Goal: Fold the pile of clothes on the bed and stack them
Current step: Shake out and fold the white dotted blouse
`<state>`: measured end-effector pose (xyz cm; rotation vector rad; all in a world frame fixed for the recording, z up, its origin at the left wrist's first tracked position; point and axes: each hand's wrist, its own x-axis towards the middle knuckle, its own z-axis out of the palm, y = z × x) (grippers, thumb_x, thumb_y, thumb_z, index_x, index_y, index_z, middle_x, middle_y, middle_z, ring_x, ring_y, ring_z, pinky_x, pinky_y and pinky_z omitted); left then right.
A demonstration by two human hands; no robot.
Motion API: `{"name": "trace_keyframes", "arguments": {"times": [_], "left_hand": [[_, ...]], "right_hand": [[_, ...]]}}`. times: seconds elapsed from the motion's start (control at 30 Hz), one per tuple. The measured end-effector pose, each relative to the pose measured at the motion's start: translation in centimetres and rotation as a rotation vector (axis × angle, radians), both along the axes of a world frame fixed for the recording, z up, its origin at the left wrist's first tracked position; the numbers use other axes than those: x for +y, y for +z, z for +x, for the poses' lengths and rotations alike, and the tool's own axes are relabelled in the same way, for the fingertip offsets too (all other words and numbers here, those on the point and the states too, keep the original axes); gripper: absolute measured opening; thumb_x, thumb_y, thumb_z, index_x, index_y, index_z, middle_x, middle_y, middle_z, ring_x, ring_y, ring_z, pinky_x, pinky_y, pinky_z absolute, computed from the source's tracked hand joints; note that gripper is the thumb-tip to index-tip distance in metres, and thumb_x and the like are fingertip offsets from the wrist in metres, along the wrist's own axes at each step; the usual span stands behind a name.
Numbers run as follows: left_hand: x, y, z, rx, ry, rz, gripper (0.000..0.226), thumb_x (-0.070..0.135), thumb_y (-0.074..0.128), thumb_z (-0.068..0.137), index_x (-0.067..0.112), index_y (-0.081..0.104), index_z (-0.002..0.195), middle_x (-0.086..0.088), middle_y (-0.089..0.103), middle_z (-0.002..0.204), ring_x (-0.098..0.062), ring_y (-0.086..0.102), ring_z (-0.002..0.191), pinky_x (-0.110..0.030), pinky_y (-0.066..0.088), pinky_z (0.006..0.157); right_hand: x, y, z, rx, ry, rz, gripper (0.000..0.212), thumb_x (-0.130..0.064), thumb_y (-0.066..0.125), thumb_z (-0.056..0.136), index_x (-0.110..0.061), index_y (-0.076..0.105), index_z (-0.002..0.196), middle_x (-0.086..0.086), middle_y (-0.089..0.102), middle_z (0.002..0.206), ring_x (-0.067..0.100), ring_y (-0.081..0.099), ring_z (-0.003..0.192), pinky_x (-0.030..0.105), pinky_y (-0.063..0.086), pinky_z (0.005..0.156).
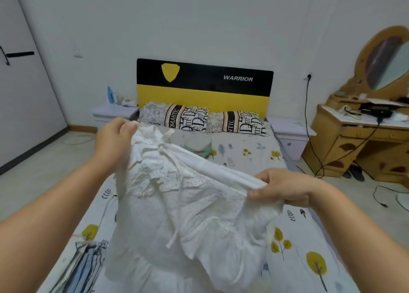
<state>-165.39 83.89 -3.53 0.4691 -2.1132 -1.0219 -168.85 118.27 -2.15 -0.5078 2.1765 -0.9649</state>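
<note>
Left hand (115, 142), right hand (285, 187) gripping white eyelet garment (177, 204) above leaf-print bedsheet (294, 237); two lettered pillows (190, 120) against black-yellow headboard (203, 87); wooden dressing table (354, 137) at right

Bed (250, 157) under leaf-and-tree printed sheet. At far end, two lettered pillows (188, 119) side by side against headboard. Just nearer, folded greyish clothes (194, 143). Striped blue garment (86, 264) at near left edge. White garment (177, 215) draping onto near middle.
</note>
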Motion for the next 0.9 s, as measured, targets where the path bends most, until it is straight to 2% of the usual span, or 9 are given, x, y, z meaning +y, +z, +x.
{"name": "trace_keyframes", "arguments": {"times": [0.1,0.3,0.4,0.5,0.6,0.67,0.73,0.8,0.9], "left_hand": [[0.3,0.1,0.7,-0.083,-0.002,-0.1,0.026,0.02,0.049,0.093,0.012,0.051,0.069,-0.001,0.05,0.064,-0.015,0.043,0.06,-0.031,0.03,0.055],[2.0,-1.1,3.8,-0.298,-0.487,0.257,0.023,0.013,0.045,0.096,0.01,0.048,0.073,-0.002,0.042,0.064,-0.015,0.037,0.058,-0.029,0.029,0.055],[4.3,-1.9,4.8,-0.435,-0.597,0.15,0.024,0.009,0.045,0.093,0.012,0.051,0.07,0.005,0.045,0.056,-0.009,0.038,0.05,-0.022,0.03,0.049],[7.3,-2.2,5.3,-0.498,-0.629,0.026,0.024,0.022,0.046,0.095,0.018,0.061,0.077,0.009,0.053,0.06,-0.002,0.043,0.048,-0.019,0.036,0.051],[10.4,-2.1,5.7,-0.395,-0.778,0.177,0.02,0.041,0.05,0.092,0.024,0.061,0.091,0.008,0.059,0.077,-0.007,0.055,0.06,-0.025,0.049,0.06],[12.5,-2.1,5.5,-0.33,-0.858,0.203,0.013,0.043,0.056,0.083,0.035,0.06,0.093,0.015,0.066,0.087,-0.003,0.063,0.079,-0.02,0.052,0.07],[14.1,-2.3,4.9,-0.315,-0.792,0.105,0.004,0.033,0.06,0.085,0.034,0.059,0.081,0.014,0.067,0.081,-0.007,0.063,0.082,-0.017,0.048,0.068],[14.3,-2.3,4.1,-0.279,-0.613,-0.02,0.024,0.019,0.055,0.09,0.027,0.054,0.067,0.011,0.059,0.069,-0.014,0.056,0.072,-0.018,0.039,0.058],[12.7,-1.4,3.5,-0.19,-0.431,-0.067,0.03,0.005,0.047,0.09,0.024,0.05,0.067,0.01,0.053,0.065,-0.006,0.048,0.063,-0.014,0.033,0.052]], "right_hand": [[0.5,-1.9,-0.5,0.192,-0.094,0.118,0.011,-0.012,0.062,0.085,-0.01,0.065,0.074,0.007,0.058,0.075,0.019,0.053,0.07,0.033,0.043,0.066],[-0.3,-1.2,-0.2,0.383,-0.534,-0.293,0.023,-0.008,0.044,0.092,-0.013,0.06,0.076,0.005,0.059,0.072,0.024,0.052,0.067,0.028,0.039,0.061],[-2.5,0.8,0.8,0.42,-0.456,-0.389,0.021,-0.014,0.045,0.091,-0.01,0.065,0.088,0.016,0.068,0.088,0.035,0.063,0.083,0.036,0.047,0.07],[-4.5,2.3,1.5,0.417,-0.384,-0.423,0.021,-0.013,0.046,0.089,-0.011,0.067,0.088,0.011,0.069,0.086,0.027,0.063,0.08,0.037,0.048,0.072],[-6.7,3.0,2.2,0.455,-0.316,-0.39,0.019,-0.011,0.045,0.088,-0.003,0.062,0.085,0.01,0.059,0.077,0.021,0.052,0.071,0.031,0.039,0.064],[-7.8,2.9,2.4,0.46,-0.289,-0.389,0.018,-0.006,0.045,0.086,-0.008,0.06,0.077,0.008,0.056,0.072,0.02,0.049,0.068,0.03,0.036,0.062],[-8.2,2.4,2.4,0.492,-0.273,-0.365,0.019,-0.005,0.045,0.084,-0.012,0.059,0.075,0.004,0.055,0.069,0.019,0.047,0.065,0.029,0.035,0.059],[-7.5,1.6,1.9,0.625,-0.275,-0.284,0.018,-0.007,0.048,0.084,-0.015,0.057,0.071,0.0,0.053,0.067,0.016,0.045,0.063,0.027,0.031,0.055],[-4.8,-1.1,1.2,0.889,-0.308,0.016,0.026,-0.007,0.056,0.082,-0.027,0.047,0.067,-0.007,0.051,0.068,0.011,0.045,0.064,0.026,0.028,0.049]]}}
